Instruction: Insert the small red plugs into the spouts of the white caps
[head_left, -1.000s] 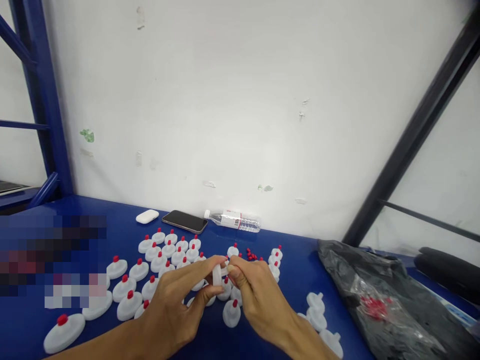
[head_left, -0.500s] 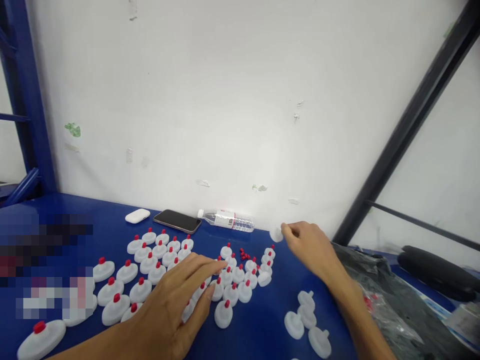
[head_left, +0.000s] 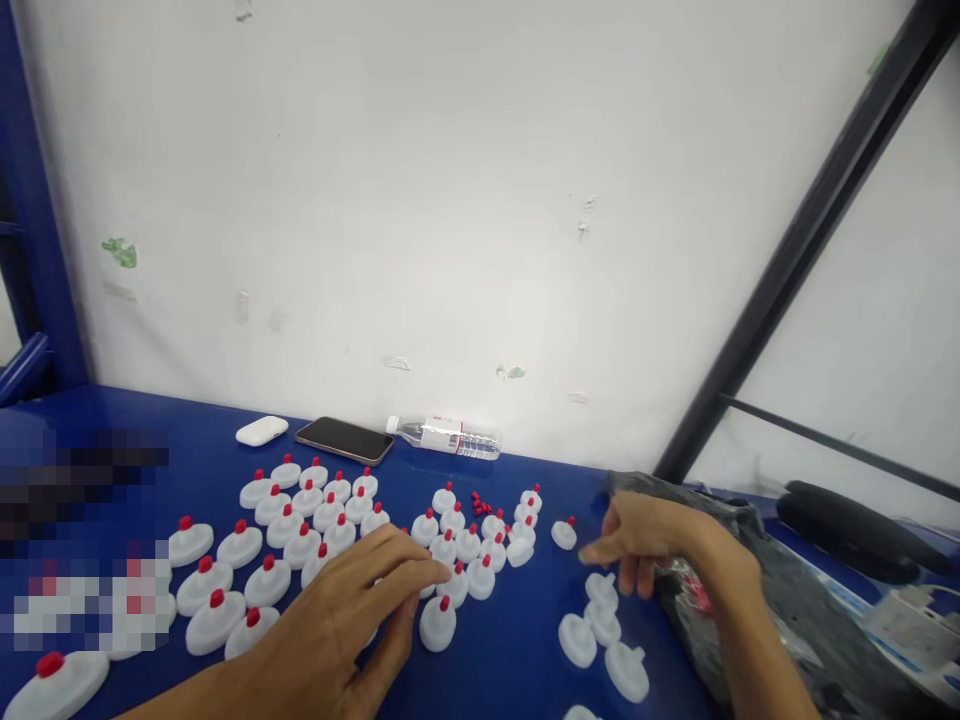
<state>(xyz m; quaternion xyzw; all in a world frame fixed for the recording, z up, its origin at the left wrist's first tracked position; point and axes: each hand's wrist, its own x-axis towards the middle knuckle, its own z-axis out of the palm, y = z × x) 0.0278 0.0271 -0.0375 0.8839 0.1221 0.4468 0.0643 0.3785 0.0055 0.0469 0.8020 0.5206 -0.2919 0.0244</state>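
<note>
Blue paint, glossy and fairly even, covers the tabletop (head_left: 510, 650), which runs back to a white wall (head_left: 420, 200) marked with peeling scraps and a green patch (head_left: 120, 252). At the left a blue metal post (head_left: 52, 290) rises; at the right a dark post (head_left: 795, 240) slants up across the wall. Near the wall lie a white case (head_left: 262, 431), a black phone (head_left: 345, 440) and, on its side, a clear bottle (head_left: 480, 441). White discs with red tips (head_left: 301, 546) spread over the left and middle of the surface, with loose red bits (head_left: 480, 506) among them. The left hand (head_left: 360, 610) rests low over these discs, fingers loosely bent and thumb apart, its grip empty. The right hand (head_left: 649, 540), fingers parted and bare, hangs just beside a lone red-tipped disc (head_left: 564, 534); whether they touch I cannot tell. Plain white discs (head_left: 626, 672) sit below it, left of a dark plastic bag (head_left: 682, 640).
</note>
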